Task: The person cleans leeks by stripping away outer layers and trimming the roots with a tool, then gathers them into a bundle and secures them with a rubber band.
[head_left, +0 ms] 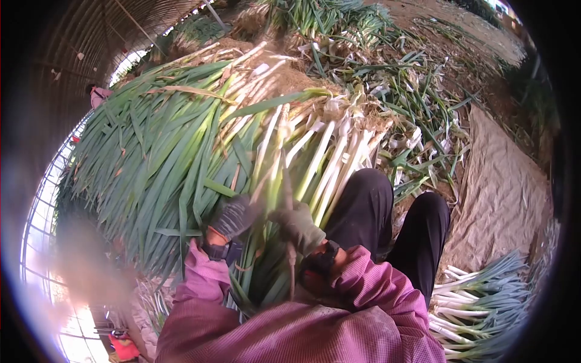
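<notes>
Both hands wear grey work gloves over a big pile of long green onions [163, 145], leaves to the left and white stalks and roots to the upper right. My left hand [232, 218] is closed at the leaves, beside a stalk; what it grips is blurred. Just right of it, my right hand [298, 225] has its fingers bent round onion stalks [275, 181] or a thin brown strip; its exact hold is smeared by motion. White stalks [330, 166] lie just above the right hand, next to my knee.
My dark-trousered knees [417, 242] are at centre right. Trimmed onions [478, 302] lie at the lower right, below a beige cloth [502, 181]. Leaf scraps [417, 115] cover the ground at upper right. Another person [98, 95] is far off at upper left, near the mesh wall.
</notes>
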The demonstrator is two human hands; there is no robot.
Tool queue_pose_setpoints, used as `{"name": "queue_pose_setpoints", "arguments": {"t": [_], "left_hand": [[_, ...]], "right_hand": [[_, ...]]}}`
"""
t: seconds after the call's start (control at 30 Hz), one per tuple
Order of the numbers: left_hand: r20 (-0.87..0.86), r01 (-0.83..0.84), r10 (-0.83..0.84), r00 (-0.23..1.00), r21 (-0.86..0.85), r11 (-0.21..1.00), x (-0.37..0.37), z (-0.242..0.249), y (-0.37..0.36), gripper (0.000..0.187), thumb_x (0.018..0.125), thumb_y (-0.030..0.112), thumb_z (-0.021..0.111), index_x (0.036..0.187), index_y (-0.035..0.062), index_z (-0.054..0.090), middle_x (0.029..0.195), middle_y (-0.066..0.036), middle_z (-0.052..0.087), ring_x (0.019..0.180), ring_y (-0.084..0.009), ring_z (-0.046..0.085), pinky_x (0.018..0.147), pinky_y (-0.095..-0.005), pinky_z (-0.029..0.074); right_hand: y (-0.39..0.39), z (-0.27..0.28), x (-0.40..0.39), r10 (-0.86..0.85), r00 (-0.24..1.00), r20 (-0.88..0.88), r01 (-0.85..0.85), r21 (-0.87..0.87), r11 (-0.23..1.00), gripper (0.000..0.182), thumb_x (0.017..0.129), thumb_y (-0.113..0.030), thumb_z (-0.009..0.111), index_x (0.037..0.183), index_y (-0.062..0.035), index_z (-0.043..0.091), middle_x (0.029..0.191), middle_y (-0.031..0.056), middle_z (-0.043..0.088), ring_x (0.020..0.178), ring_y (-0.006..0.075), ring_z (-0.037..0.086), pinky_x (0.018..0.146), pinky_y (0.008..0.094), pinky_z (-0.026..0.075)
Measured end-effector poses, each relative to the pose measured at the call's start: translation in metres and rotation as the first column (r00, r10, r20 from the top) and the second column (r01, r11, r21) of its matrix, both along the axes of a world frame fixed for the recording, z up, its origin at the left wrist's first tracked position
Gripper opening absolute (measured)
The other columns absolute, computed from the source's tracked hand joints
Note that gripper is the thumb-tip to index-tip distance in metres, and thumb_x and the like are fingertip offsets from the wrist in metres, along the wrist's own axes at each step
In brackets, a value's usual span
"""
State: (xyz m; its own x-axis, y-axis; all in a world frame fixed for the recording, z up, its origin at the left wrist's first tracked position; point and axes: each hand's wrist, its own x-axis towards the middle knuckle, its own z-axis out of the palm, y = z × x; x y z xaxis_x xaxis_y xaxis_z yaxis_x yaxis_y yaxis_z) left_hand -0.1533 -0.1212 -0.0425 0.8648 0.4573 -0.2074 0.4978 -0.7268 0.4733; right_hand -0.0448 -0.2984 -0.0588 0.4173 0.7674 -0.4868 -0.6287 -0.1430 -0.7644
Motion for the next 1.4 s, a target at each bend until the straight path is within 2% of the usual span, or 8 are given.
{"name": "queue_pose_setpoints", "arguments": {"t": [0.1, 0.17, 0.3, 0.37, 0.57, 0.8, 1.2, 1.4], "left_hand": [[0.345, 0.19, 0.098, 0.934, -0.707, 0.681, 0.033, 0.074, -0.003, 0.045, 0.093, 0.046, 0.051, 0.107, 0.0057, 0.063, 0.09, -0.013, 0.066, 0.07, -0.0218, 0.062, 0.057, -0.0352, 0.051], [0.802, 0.551, 0.441, 0.403, -0.597, 0.583, 0.071, 0.128, -0.049, 0.054, 0.096, 0.05, 0.043, 0.112, -0.0005, 0.054, 0.1, -0.01, 0.06, 0.078, -0.0158, 0.059, 0.062, -0.0277, 0.047], [0.729, 0.079, 0.171, 0.662, -0.295, 0.952, 0.082, 0.088, 0.014, 0.02, 0.094, 0.022, 0.051, 0.105, 0.0062, 0.057, 0.098, -0.007, 0.06, 0.081, -0.0169, 0.058, 0.066, -0.0351, 0.05], [0.086, 0.064, -0.137, 0.987, 0.57, 0.819, 0.09, 0.009, 0.03, 0.023, 0.086, 0.02, 0.061, 0.102, 0.0049, 0.059, 0.095, -0.017, 0.064, 0.083, -0.0338, 0.063, 0.071, -0.0453, 0.051], [-0.161, -0.029, 0.095, 0.982, 0.366, 0.93, 0.088, -0.053, -0.003, 0.035, 0.079, 0.026, 0.066, 0.103, 0.0018, 0.057, 0.098, -0.027, 0.062, 0.089, -0.0426, 0.062, 0.075, -0.0484, 0.049], [0.14, 0.087, -0.072, 0.988, -0.105, 0.991, 0.023, -0.015, -0.033, 0.027, 0.087, 0.018, 0.059, 0.106, -0.0008, 0.058, 0.093, -0.023, 0.062, 0.088, -0.038, 0.06, 0.076, -0.0414, 0.047], [0.206, 0.11, -0.08, 0.975, -0.137, 0.984, -0.022, -0.082, -0.005, 0.02, 0.084, 0.004, 0.058, 0.104, 0.0026, 0.063, 0.096, -0.014, 0.062, 0.092, -0.0272, 0.061, 0.08, -0.0385, 0.048], [0.2, 0.315, -0.36, 0.911, 0.226, 0.922, -0.024, -0.052, -0.019, 0.025, 0.077, 0.004, 0.06, 0.1, 0.0121, 0.068, 0.098, -0.015, 0.059, 0.096, -0.0329, 0.059, 0.083, -0.0396, 0.049]], "right_hand": [[-0.002, -0.009, 0.002, 0.038, 0.999, -0.024, -0.038, 0.016, 0.999, 0.034, 0.077, -0.009, 0.071, 0.106, 0.0057, 0.06, 0.076, 0.0057, 0.059, 0.06, 0.0143, 0.053, 0.055, 0.0296, 0.043], [-0.001, -0.02, -0.004, -0.011, 1.0, 0.014, 0.01, 0.049, 0.999, 0.022, 0.078, -0.011, 0.069, 0.095, 0.0012, 0.063, 0.067, 0.0036, 0.058, 0.048, 0.0127, 0.05, 0.043, 0.0273, 0.04], [0.001, -0.028, 0.001, -0.047, 0.998, 0.032, 0.045, 0.074, 0.996, 0.021, 0.077, -0.01, 0.068, 0.095, 0.0007, 0.063, 0.068, 0.0032, 0.058, 0.05, 0.0124, 0.051, 0.045, 0.027, 0.04], [0.004, -0.033, 0.002, -0.044, 0.997, 0.059, 0.04, 0.067, 0.997, 0.021, 0.077, -0.01, 0.067, 0.094, 0.0007, 0.063, 0.069, 0.003, 0.058, 0.052, 0.0123, 0.052, 0.047, 0.0267, 0.041], [-0.008, -0.016, 0.007, -0.034, 0.997, -0.072, 0.041, 0.105, 0.994, 0.021, 0.075, -0.006, 0.065, 0.094, 0.0006, 0.062, 0.077, 0.0052, 0.062, 0.063, 0.0135, 0.057, 0.056, 0.0274, 0.046], [-0.002, -0.044, 0.005, -0.064, 0.997, -0.039, 0.071, 0.194, 0.979, 0.023, 0.076, -0.002, 0.062, 0.098, 0.0024, 0.061, 0.08, 0.0082, 0.064, 0.069, 0.0169, 0.061, 0.061, 0.0295, 0.05], [0.008, 0.002, 0.014, 0.0, 1.0, 0.016, -0.001, 0.037, 0.999, 0.034, 0.077, -0.005, 0.07, 0.107, 0.0062, 0.057, 0.085, 0.0113, 0.063, 0.068, 0.0193, 0.06, 0.06, 0.0309, 0.049], [0.028, -0.003, 0.031, 0.012, 0.999, 0.037, -0.013, 0.009, 1.0, 0.04, 0.076, -0.008, 0.07, 0.111, 0.0069, 0.056, 0.085, 0.012, 0.062, 0.061, 0.0198, 0.059, 0.051, 0.0306, 0.047]]}}
